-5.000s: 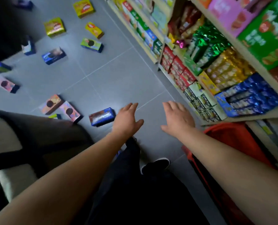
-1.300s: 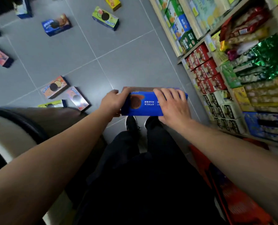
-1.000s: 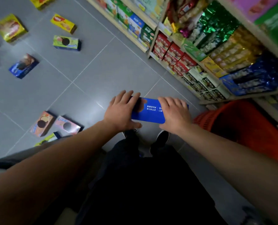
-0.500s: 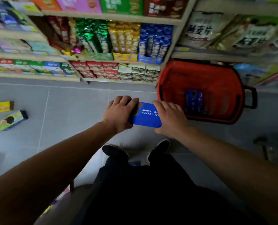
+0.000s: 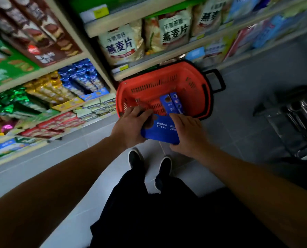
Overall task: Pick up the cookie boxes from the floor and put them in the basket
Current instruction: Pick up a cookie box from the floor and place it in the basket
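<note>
We grip the blue cookie box (image 5: 160, 130) at its ends, left hand (image 5: 129, 127) and right hand (image 5: 188, 136) curled round it, just short of the red basket (image 5: 167, 83)'s near rim, where early release would likely drop it outside.

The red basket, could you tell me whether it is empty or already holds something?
Not empty: the red basket already holds two blue boxes lying side by side on its bottom.
</note>
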`<state>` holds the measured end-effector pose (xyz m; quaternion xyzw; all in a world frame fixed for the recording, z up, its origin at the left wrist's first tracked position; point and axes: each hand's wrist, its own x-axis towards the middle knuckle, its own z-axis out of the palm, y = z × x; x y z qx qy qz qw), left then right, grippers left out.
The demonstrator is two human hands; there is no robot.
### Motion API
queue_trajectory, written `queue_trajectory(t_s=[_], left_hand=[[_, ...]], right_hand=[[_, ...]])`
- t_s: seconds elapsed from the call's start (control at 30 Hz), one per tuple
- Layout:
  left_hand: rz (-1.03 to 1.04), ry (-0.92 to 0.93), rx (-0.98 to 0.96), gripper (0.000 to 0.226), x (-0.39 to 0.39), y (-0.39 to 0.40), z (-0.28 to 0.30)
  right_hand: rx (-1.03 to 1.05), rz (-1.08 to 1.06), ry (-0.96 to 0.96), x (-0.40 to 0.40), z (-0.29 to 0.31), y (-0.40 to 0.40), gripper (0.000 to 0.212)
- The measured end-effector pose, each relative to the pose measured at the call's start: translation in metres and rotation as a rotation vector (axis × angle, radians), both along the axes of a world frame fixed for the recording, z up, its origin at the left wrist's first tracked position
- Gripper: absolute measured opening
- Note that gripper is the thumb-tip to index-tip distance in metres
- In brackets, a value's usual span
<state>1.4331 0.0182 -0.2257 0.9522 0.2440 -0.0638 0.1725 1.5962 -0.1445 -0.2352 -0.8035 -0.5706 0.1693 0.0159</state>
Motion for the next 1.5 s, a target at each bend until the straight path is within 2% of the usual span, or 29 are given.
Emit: queue_trajectory(t_s=[0.13,0.37,0.57,0.7,0.83,0.9,1.07,1.27,1.37,1.5], left_hand=[[-0.067,-0.014,-0.047,0.090,0.046,0.026,-0.013],[-0.240,0.100,0.049,0.097,0.097,0.085,-0.046],[-0.355,0.190,0.050,0.093,0.127,0.152,-0.111],[-0.423,0.183,0.052,0.077,0.149,0.185,-0.156],[-0.480,0.158,0.115,0.052,0.172,0.200,-0.210],[-0.506,0.140,0.126,0.046,0.183,0.206,-0.242],[-0.594,0.155,0.218,0.043,0.211,0.222,-0.341],[-0.678,0.212,0.276,0.046,0.225,0.225,-0.458],[-0.703,0.230,0.351,0.033,0.229,0.224,-0.505],[-0.717,0.225,0.293,0.042,0.237,0.223,-0.554]], right_hand=[[-0.036,-0.137,0.018,0.035,-0.012,-0.007,0.108],[-0.031,-0.287,0.084,0.056,-0.039,0.030,0.101],[-0.139,-0.353,0.098,0.065,-0.088,0.091,0.101],[-0.211,-0.394,0.118,0.068,-0.131,0.126,0.103],[-0.236,-0.430,0.144,0.074,-0.196,0.146,0.106],[-0.258,-0.449,0.176,0.076,-0.232,0.156,0.109],[-0.321,-0.509,0.240,0.084,-0.322,0.177,0.109],[-0.440,-0.469,0.168,0.096,-0.424,0.195,0.108],[-0.471,-0.499,0.166,0.094,-0.463,0.197,0.106],[-0.472,-0.529,0.160,0.094,-0.507,0.199,0.101]])
